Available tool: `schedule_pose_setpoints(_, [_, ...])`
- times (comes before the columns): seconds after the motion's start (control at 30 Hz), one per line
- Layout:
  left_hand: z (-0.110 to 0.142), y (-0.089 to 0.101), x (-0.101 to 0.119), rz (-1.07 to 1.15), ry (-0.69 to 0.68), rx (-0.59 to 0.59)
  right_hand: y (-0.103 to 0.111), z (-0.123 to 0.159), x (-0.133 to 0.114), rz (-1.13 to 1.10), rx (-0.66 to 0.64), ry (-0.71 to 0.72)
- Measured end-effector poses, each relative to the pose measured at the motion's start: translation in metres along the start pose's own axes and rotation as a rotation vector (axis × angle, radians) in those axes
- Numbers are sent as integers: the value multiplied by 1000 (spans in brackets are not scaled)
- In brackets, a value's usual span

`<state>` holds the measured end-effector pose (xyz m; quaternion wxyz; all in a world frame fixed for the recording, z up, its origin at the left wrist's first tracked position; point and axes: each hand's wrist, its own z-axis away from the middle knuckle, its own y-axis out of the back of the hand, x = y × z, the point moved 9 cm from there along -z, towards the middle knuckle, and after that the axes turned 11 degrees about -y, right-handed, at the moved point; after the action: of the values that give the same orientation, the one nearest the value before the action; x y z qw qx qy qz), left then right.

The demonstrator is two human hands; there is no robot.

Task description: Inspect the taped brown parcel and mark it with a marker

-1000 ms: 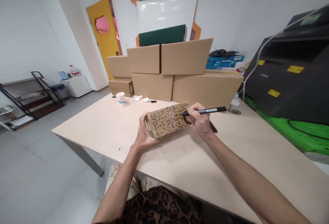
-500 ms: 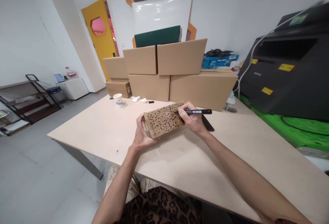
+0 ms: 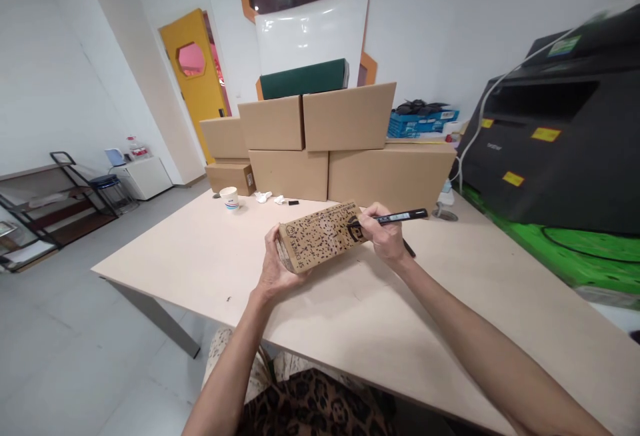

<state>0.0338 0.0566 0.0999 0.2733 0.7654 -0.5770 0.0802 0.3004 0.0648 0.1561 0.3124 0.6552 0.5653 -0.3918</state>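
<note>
A small brown cardboard box (image 3: 323,236), tilted toward me, has its top face covered in black marks and printed lettering. My left hand (image 3: 280,259) grips its left end, thumb along the edge and fingers underneath. In my right hand (image 3: 384,231) is a black marker pen (image 3: 403,216), its tip over the right part of the marked face. Whether the tip touches the cardboard I cannot tell. A dark flat object (image 3: 409,248) lies partly hidden behind my right hand. Beyond the box, a small black cap (image 3: 293,203) lies on the table (image 3: 200,249).
Large cardboard boxes (image 3: 350,116) are stacked along the table's back, with a dark green box (image 3: 305,79) on top. A paper cup (image 3: 229,198) and crumpled tissues (image 3: 263,197) stand at the back left. At right are a black printer (image 3: 540,129) and a green crate (image 3: 550,249).
My right hand and the marker pen have shifted right along the box, uncovering more of its printed right end. My left hand still holds the box in much the same place.
</note>
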Motion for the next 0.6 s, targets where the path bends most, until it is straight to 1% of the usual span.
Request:
schedule_pose_setpoints(0.07, [0, 0, -1, 5, 8, 2, -2, 3, 0, 10, -26, -8])
schedule_pose_setpoints(0.17, [0, 0, -2, -6, 15, 3, -13, 7, -9, 189, -105, 35])
schedule_pose_setpoints(0.23, [0, 0, -2, -7, 9, 9, -13, 8, -15, 246, -115, 55])
schedule_pose_setpoints(0.27, [0, 0, -2, -3, 8, 14, -9, 9, -17, 249, -90, 67])
schedule_pose_setpoints(0.33, [-1, 0, -5, 12, 21, 24, 6, 13, -20, 269, 12, 104])
schedule_pose_setpoints(0.4, [-1, 0, -12, 38, 48, 37, 25, 21, -18, 348, 110, 141])
schedule_pose_setpoints(0.43, [-1, 0, -16, 57, 65, 41, 33, 25, -15, 410, 124, 160])
schedule_pose_setpoints(0.47, [-2, 0, -21, 79, 84, 43, 37, 30, -10, 473, 102, 180])
schedule_pose_setpoints(0.5, [-2, 0, -26, 103, 106, 43, 38, 35, -5, 540, 40, 205])
schedule_pose_setpoints(0.53, [-3, 0, -32, 128, 130, 43, 36, 40, 1, 606, -54, 232])
schedule_pose_setpoints(0.6, [-4, 0, -42, 181, 184, 44, 26, 54, 19, 743, -299, 242])
